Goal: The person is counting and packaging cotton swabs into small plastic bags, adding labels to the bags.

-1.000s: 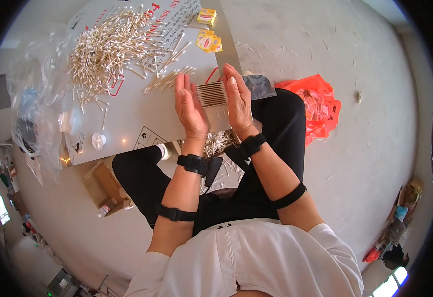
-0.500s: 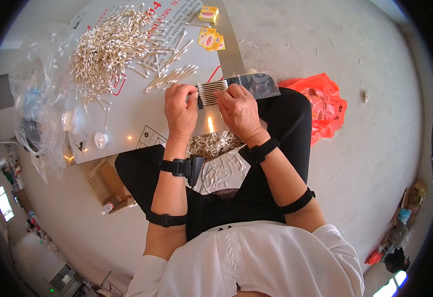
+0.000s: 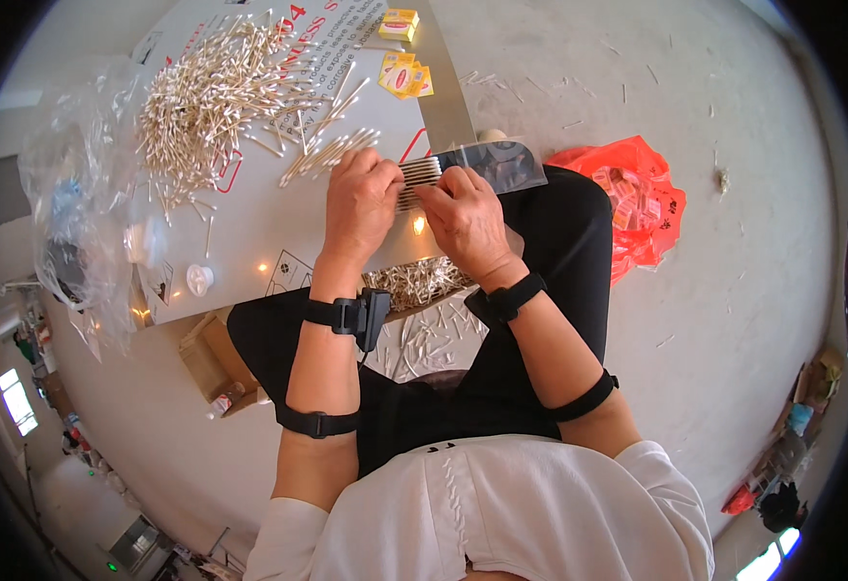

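A neat row of cotton swabs lies side by side at the table's right edge, between my two hands. My left hand has its fingers closed at the left ends of the swabs, partly covering them. My right hand pinches at their right ends, by a clear plastic pouch with a dark part that sticks out past the table edge. My fingertips hide exactly how the swabs sit against the pouch. Just beyond my left hand lies a loose bunch of swabs.
A big heap of swabs covers the table's far left. Small yellow boxes and flattened yellow cartons are at the far edge. Below the table is a box of swabs; a red bag lies right.
My left hand has shifted slightly up and right, over the left ends of the swab row. My right hand has stayed nearly in place.
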A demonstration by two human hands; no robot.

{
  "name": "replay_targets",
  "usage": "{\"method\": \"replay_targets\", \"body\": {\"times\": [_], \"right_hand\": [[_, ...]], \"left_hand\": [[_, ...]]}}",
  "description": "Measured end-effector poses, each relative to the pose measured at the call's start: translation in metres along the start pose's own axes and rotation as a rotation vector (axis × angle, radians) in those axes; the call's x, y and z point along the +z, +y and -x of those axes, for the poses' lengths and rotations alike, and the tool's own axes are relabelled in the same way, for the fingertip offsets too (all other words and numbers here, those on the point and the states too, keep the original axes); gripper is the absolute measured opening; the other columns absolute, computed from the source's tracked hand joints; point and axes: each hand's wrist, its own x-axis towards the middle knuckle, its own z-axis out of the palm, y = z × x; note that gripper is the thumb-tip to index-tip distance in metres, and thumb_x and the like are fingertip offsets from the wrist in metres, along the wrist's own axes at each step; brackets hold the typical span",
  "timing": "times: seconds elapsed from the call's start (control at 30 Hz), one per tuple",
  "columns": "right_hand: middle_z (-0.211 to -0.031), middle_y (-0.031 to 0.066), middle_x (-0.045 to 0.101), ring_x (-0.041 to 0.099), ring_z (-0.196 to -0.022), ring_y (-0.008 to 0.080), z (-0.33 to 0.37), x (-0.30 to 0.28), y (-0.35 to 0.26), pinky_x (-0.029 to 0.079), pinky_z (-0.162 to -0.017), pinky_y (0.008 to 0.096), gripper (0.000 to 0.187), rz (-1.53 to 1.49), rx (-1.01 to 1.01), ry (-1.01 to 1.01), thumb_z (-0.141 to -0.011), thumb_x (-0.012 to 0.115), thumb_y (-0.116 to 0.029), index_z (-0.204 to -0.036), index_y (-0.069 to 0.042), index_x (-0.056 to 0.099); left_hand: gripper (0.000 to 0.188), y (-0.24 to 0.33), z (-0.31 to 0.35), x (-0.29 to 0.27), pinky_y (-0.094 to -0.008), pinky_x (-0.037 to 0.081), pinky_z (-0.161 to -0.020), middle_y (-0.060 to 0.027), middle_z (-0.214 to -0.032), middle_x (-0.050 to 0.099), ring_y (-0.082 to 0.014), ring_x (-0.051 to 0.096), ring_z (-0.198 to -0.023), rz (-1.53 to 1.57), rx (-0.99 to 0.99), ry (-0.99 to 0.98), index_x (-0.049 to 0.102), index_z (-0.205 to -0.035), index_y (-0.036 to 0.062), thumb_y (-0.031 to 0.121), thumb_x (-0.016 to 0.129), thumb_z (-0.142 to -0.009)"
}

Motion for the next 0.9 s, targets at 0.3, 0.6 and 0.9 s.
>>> {"method": "replay_targets", "body": {"times": [0.3, 0.6, 0.9], "right_hand": [[-0.079, 0.0067, 0.052, 0.055, -0.078, 0.0258, 0.003, -0.002, -0.003, 0.045, -0.068, 0.0382, 0.017, 0.011, 0.031, -0.031, -0.076, 0.063, -0.011, -0.092, -0.009, 0.068], [-0.08, 0.0068, 0.052, 0.055, -0.079, 0.0257, 0.005, 0.002, 0.0, 0.045, -0.069, 0.0384, 0.018, 0.062, 0.02, -0.081, -0.075, 0.063, -0.012, -0.093, -0.01, 0.068], [-0.081, 0.0074, 0.051, 0.055, -0.08, 0.0262, 0.005, 0.002, -0.001, 0.045, -0.07, 0.0386, 0.014, 0.031, 0.023, -0.056, -0.075, 0.062, -0.011, -0.089, -0.01, 0.066]], "left_hand": [[0.008, -0.004, -0.009, 0.001, -0.0406, 0.045, -0.079, -0.0076, -0.079, 0.055, -0.028, 0.055, -0.086, -0.125, 0.11, -0.077, 0.062, -0.074, 0.0055, 0.003, 0.069, -0.073], [0.006, -0.004, -0.013, 0.0, -0.0412, 0.045, -0.078, -0.008, -0.08, 0.055, -0.028, 0.055, -0.086, -0.133, 0.115, -0.132, 0.062, -0.073, 0.0054, 0.004, 0.067, -0.073], [0.009, -0.009, -0.024, 0.002, -0.0424, 0.047, -0.074, -0.0095, -0.079, 0.054, -0.0304, 0.054, -0.083, -0.188, 0.261, -0.177, 0.056, -0.073, 0.0038, 0.001, 0.065, -0.072]]}}
